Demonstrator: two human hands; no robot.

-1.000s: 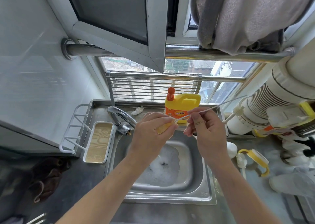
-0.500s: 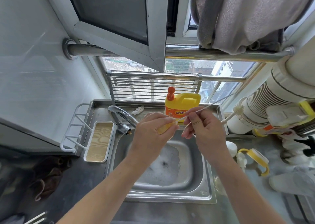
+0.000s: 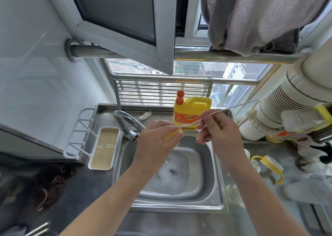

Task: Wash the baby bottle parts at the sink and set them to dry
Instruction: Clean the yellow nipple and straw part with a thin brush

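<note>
We hold the small yellow part (image 3: 171, 136) above the foamy sink (image 3: 218, 190), with the left hand (image 3: 154, 144) curled around it. The right hand (image 3: 215, 130) pinches the thin brush (image 3: 190, 123) between thumb and forefinger. The brush tip meets the end of the part. A yellow detergent bottle (image 3: 193, 108) stands behind the hands.

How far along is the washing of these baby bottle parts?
Midway, it seems. Suds lie in the sink, so washing is under way. The left hand holds a small yellow part while the right hand pinches a thin brush against it. A yellow-handled ring lies beside the sink; washed or not, I cannot tell. Drying is left.
</note>
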